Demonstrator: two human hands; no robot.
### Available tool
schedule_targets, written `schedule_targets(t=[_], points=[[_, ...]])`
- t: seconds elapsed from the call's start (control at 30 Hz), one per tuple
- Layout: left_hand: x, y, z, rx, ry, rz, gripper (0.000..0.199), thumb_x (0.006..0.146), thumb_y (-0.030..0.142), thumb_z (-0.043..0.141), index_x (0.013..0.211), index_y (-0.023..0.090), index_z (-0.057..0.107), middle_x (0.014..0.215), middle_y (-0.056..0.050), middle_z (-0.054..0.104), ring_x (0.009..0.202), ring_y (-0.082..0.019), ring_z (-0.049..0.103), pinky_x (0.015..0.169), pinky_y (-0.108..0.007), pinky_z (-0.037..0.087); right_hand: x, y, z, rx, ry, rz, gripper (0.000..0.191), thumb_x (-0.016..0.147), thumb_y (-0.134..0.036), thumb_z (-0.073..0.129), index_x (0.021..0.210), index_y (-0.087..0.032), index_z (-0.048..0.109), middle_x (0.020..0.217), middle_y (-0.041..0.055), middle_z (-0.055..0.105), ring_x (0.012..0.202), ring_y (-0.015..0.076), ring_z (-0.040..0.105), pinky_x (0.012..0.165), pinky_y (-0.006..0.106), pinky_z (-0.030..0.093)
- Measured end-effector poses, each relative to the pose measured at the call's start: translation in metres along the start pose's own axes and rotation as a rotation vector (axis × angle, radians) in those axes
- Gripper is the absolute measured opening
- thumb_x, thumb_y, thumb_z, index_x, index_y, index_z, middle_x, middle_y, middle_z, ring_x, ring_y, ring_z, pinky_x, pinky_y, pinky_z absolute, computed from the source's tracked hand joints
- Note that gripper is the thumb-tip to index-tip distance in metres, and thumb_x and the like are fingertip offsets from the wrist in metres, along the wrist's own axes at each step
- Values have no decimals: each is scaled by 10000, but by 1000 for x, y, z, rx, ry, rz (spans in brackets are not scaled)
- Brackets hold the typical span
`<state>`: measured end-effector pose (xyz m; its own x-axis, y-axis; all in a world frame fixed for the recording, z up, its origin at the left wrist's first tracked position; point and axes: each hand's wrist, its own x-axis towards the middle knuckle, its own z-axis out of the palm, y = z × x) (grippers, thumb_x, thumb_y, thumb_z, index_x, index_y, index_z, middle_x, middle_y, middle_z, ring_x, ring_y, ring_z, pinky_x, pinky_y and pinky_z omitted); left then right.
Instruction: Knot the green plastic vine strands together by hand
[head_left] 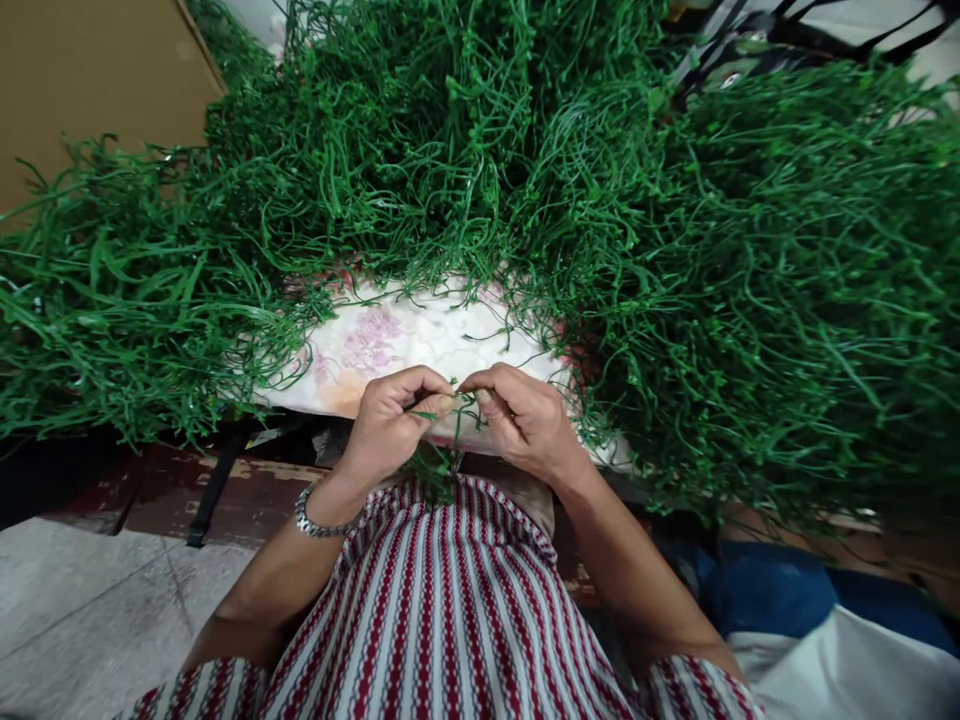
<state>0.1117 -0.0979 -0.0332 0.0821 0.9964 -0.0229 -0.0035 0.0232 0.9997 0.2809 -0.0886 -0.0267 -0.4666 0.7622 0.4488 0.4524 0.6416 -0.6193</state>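
Both hands, left [391,420] and right [531,420], have a pinch grip on the green sprig [459,400], center frame. I'd keep fingertips close together and work gently, stems look snappy.

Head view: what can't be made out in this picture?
Head view, all items:
- Green stems between left hand and right hand: how they join is too small to tell and partly covered by fingertips.
- Flowered cloth: far edge hidden under the green pile.
- Brown panel: cut off by the top and left edges.
- Metal band: underside hidden by the wrist.
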Motion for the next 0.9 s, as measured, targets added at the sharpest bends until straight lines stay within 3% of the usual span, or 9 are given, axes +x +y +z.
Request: schedule_targets(t=[0.13, 0.27, 0.4, 0.53, 0.63, 0.7, 0.77, 0.83, 0.9], points=[[5, -6, 9, -123, 91, -21, 67, 687, 141, 632, 631, 147, 597, 510, 52, 481, 467, -49, 386, 442, -155, 303, -2, 8, 7, -13, 72, 57, 106, 868, -182, 485, 901, -138, 576, 766, 44, 621, 693, 114, 569, 630, 216, 437], [8, -6, 15, -152, 92, -29, 82, 698, 145, 628, 627, 151, 588, 531, 47, 497, 482, -48, 394, 452, -151, 310, -3, 11, 5, -8, 65, 48, 92, 851, -208, 523, 881, -143, 581, 753, 41, 619, 655, 111, 551, 602, 220, 425], [7, -5, 14, -116, 32, -52, 89, 707, 152, 617, 628, 154, 578, 531, 52, 476, 493, -51, 389, 470, -154, 321, -2, 9, 3, 11, 53, 36, 74, 849, -188, 514, 856, -146, 575, 718, 26, 600, 609, 96, 519, 568, 211, 399], [-4, 7, 4, 179, -129, -47, 94, 733, 142, 579, 643, 160, 599, 567, 38, 530, 544, -72, 456, 521, -169, 360, -5, 3, -8, -31, -20, -40, 91, 837, -157, 487, 796, -134, 565, 659, 17, 555, 584, 91, 489, 542, 208, 370], [-17, 16, -11, 356, -209, -4, 129, 735, 164, 587, 610, 169, 617, 581, 27, 573, 566, -93, 504, 561, -188, 395, -14, -2, -28, -132, -131, -120, 134, 810, -139, 464, 697, -153, 534, 591, -4, 503, 536, 91, 440, 497, 220, 326], [-22, 18, -22, 328, 41, -13, 85, 713, 193, 621, 630, 180, 633, 599, 26, 595, 571, -106, 528, 556, -192, 410, -20, -7, -47, -182, -97, -108, 160, 806, -123, 438, 667, -164, 507, 563, -15, 476, 516, 89, 416, 485, 222, 316], [-24, 17, -29, 280, 175, -82, 76, 667, 252, 685, 701, 190, 657, 657, 20, 625, 586, -116, 548, 532, -192, 415, -22, -12, -70, -224, -31, -76, 140, 825, -123, 437, 714, -161, 515, 586, -14, 497, 535, 84, 439, 500, 211, 342], [-21, 16, -29, 237, 134, -129, 128, 627, 264, 726, 702, 184, 660, 672, 16, 626, 588, -108, 543, 530, -181, 417, -17, -15, -98, -332, 61, -45, 78, 839, -139, 479, 789, -162, 535, 646, -9, 542, 578, 80, 480, 528, 202, 373], [-15, 17, -24, 142, 118, -155, 146, 619, 259, 738, 702, 178, 651, 646, 19, 605, 564, -89, 516, 510, -165, 407, -6, -11, -130, -531, 270, 0, 44, 835, -148, 517, 820, -178, 546, 689, -7, 561, 608, 84, 503, 560, 210, 397]])
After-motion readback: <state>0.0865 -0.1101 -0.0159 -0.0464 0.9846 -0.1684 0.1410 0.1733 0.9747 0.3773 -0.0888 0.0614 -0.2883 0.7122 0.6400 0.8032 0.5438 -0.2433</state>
